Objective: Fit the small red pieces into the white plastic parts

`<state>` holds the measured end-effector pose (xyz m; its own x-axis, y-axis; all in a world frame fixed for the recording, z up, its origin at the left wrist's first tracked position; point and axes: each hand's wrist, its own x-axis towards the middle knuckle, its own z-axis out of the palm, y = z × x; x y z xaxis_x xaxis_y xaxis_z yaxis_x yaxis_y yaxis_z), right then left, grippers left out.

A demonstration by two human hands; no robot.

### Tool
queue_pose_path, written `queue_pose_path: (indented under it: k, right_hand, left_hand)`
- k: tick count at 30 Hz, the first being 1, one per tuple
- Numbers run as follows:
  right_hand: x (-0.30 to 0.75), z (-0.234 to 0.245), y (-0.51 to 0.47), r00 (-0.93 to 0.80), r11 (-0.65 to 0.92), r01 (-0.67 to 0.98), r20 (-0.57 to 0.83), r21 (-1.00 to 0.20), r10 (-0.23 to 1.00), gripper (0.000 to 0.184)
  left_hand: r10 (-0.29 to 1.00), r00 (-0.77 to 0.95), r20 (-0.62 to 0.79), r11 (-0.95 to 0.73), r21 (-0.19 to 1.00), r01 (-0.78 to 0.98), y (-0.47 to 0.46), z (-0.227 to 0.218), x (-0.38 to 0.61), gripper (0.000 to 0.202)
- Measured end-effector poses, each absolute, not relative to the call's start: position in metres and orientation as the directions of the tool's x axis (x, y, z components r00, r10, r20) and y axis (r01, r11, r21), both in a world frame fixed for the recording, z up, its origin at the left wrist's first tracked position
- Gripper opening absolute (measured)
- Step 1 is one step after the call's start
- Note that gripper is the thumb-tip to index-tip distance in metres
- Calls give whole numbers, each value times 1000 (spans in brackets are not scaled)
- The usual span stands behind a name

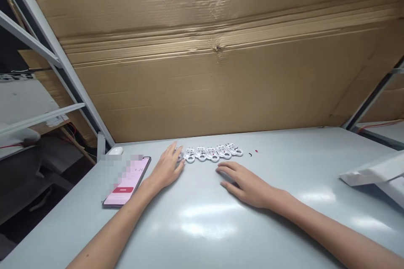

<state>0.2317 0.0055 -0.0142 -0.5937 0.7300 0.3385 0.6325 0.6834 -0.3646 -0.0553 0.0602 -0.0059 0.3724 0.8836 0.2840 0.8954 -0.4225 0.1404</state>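
A row of several small white plastic parts (212,153), each with a ring hole, lies on the grey table (202,227) near its back edge. My left hand (166,169) rests flat at the row's left end, fingers stretched out, fingertips touching the leftmost part (179,156). My right hand (244,183) lies flat on the table just in front of the row, fingers spread and pointing left, holding nothing. Two tiny bits, one dark (250,154) and one red (256,151), lie right of the row.
A phone (128,180) with a pink screen lies left of my left hand, with a small white object (117,150) behind it. A large cardboard sheet (221,59) stands behind the table. White flat pieces (375,172) sit at the right edge. A metal shelf frame (47,50) rises left.
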Motion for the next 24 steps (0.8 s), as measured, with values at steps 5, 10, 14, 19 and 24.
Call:
queue_pose_path:
  k: [5,10,14,19,24]
  right_hand:
    - [230,-20,7,-576,693,612,386,-381,721,30]
    - [231,-21,7,-578,686,616,369,-388,728,31]
    - [232,-22,7,-569,668,609,352,-428,744,33]
    - [233,-24,9,-542,641,577,350,-506,764,29]
    - [230,-19,8,-540,683,515,423,-519,728,23]
  left_hand:
    - [843,485,232,-526,171,833,63,-8,-40,47]
    - [833,475,283,-538,217,815,58,-1,-38,43]
    - [835,457,307,-545,345,764,34,6,-29,45]
    - [783,561,268,-616,458,641,4,0,-4,50]
    - [768,596,235,-627,466,624,-1,-7,2,57]
